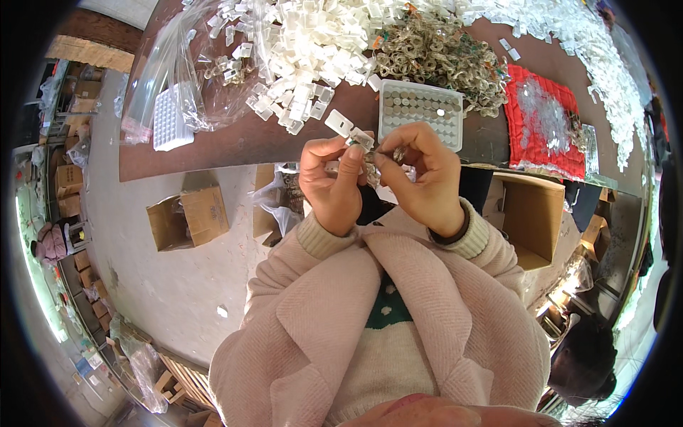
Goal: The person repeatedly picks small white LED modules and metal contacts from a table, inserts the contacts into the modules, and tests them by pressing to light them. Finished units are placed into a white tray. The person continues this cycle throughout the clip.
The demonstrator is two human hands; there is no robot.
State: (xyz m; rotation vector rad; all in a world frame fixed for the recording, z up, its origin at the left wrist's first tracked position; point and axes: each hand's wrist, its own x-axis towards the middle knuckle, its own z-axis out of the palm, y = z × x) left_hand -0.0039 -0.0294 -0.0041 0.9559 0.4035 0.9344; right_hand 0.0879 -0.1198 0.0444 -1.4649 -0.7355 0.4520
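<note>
Both hands meet in front of me at the table's near edge. Pinched in the fingers of my left hand [333,186] is a small clear plastic box [361,138], its white lid [339,123] swung out to the upper left. Close beside it, my right hand [427,178] pinches a small coiled cord [398,154], tan and string-like, its end near the box. Just beyond my right hand stands a clear tray [421,107] with rows of small round grey pieces. A big heap of similar plastic boxes [306,43] lies farther left, beside a pile of tan coiled cords [437,57].
A red cloth [544,124] with clear bits on it lies at the right. More clear plastic pieces [583,50] spread along the far right. At the left are a plastic bag [206,92] and a white gridded tray [173,117]. Cardboard boxes [206,215] [530,220] stand below the table.
</note>
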